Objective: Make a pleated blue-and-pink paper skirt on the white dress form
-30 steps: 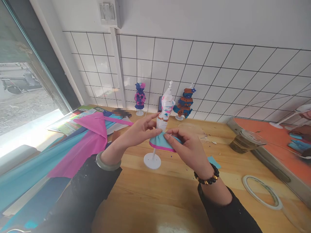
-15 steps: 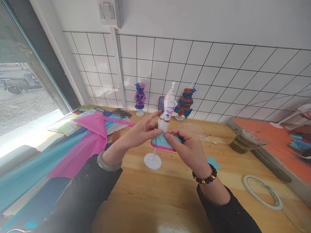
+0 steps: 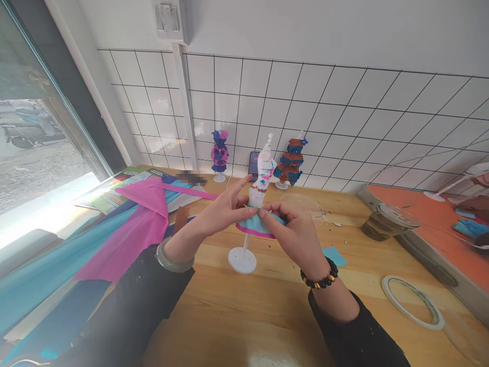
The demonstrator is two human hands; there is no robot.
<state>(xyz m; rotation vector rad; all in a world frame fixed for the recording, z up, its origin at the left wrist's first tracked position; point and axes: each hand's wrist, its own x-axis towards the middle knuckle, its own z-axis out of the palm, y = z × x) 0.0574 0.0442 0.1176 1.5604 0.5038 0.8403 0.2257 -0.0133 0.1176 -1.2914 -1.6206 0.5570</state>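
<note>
Curvy white mannequin point(image 3: 263, 173) shifted slightly nearer; left hand point(image 3: 225, 210), right hand point(image 3: 296, 230) pinching flared blue fabric skirt point(image 3: 252, 223).

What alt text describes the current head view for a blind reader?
A person's left hand and right hand meet at the top edge of a light-blue, pink-hemmed skirt on a small white dress form. Two dressed forms stand by the tiled wall; pink and blue fabric lies left, a lidded cup right.
</note>
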